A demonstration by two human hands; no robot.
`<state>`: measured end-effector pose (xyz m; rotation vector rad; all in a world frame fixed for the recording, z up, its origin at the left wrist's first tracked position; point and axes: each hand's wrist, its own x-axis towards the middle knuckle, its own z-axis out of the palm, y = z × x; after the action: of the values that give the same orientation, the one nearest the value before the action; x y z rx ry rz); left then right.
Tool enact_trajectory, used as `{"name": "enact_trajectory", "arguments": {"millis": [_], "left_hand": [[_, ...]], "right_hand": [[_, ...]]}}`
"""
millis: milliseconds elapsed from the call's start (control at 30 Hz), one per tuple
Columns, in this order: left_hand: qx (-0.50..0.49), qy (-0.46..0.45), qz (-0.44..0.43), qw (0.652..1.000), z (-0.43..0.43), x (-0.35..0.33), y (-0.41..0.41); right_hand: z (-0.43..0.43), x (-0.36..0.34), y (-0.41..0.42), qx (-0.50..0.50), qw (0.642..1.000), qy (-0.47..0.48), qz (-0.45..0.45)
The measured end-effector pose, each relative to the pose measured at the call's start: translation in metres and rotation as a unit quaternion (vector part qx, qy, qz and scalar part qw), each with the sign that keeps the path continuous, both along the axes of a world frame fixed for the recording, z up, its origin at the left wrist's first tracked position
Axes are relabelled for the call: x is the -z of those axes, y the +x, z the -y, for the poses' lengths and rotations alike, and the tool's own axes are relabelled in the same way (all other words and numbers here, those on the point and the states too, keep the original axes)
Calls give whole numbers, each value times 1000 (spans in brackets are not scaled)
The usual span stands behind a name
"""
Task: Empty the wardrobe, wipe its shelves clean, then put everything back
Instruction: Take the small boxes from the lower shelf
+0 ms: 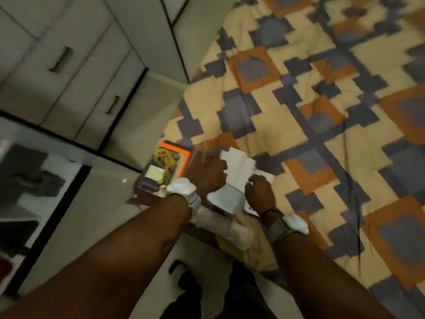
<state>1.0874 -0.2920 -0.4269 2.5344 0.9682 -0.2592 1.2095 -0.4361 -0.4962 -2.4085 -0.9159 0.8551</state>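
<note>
I see a quilted bedspread (pixel 322 111) patterned in cream, orange and slate blue filling the right, with pale grey cabinet drawers (pixel 76 84) to its left. At the bed's edge sits a purple-and-gold book with an orange border (pixel 164 171), a white folded paper sheet (pixel 239 164) just beside it. The 2 hands are close together: the left hand (pixel 210 174) is curled between book and paper, its grip unclear to me, and the right hand (pixel 259 192) is curled on the paper's lower edge.

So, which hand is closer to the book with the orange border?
Left. The left hand is directly beside the book, at its right edge. The right hand is farther to the right, holding the white papers.
</note>
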Motion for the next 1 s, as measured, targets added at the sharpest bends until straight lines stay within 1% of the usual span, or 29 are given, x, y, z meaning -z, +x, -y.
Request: {"name": "enact_trajectory", "arguments": {"millis": [33,100,133,167,233,267,333,367,400,433,467,533,567,600,667,700,767,900,1000], "left_hand": [[-16,-11,0,1000,-3,-13,-22],[-61,-31,-10,998,-12,-41,-97],[-68,-52,-10,996,-9,-38,-104],[-102,-57,-2,993,-11,-45,-141],[-173,-78,2,982,-16,-52,-229],[-207,-72,9,976,-18,-56,-282],[-275,-64,12,959,-17,-60,-387],[-281,-62,15,957,-13,-59,-401],[-323,-73,8,944,-9,-59,-449],[-361,-66,8,930,-3,-62,-506],[-372,-71,10,926,0,-58,-518],[-447,-70,3,892,15,-59,-611],[-464,-73,5,883,20,-55,-622],[-493,-70,7,867,26,-55,-649],[-552,-65,17,831,36,-58,-696],[-578,-65,21,813,41,-54,-719],[-609,-72,33,789,45,-50,-746],[-647,-87,37,757,33,-31,-786],[-662,-92,37,743,-11,-12,-816]], "right_hand": [[-11,-13,-12,-12,1000,15,18],[-46,-42,-65,-81,992,55,78],[-51,-45,-66,-99,989,51,102],[-67,-55,-92,-139,983,46,112],[-97,-75,-162,-187,975,43,113],[-113,-87,-210,-219,969,36,105],[-141,-103,-310,-317,942,37,103],[-141,-102,-322,-325,942,33,78],[-147,-106,-368,-353,932,49,71],[-157,-103,-417,-398,912,70,62],[-154,-100,-424,-408,911,47,51],[-167,-102,-506,-484,873,28,54],[-165,-100,-511,-491,870,12,53],[-171,-102,-535,-507,861,8,49],[-183,-108,-580,-543,838,6,47],[-192,-109,-602,-569,821,0,44],[-210,-112,-631,-593,804,-12,45],[-250,-99,-682,-588,808,-11,34],[-304,-83,-717,-592,805,-15,19]]}}
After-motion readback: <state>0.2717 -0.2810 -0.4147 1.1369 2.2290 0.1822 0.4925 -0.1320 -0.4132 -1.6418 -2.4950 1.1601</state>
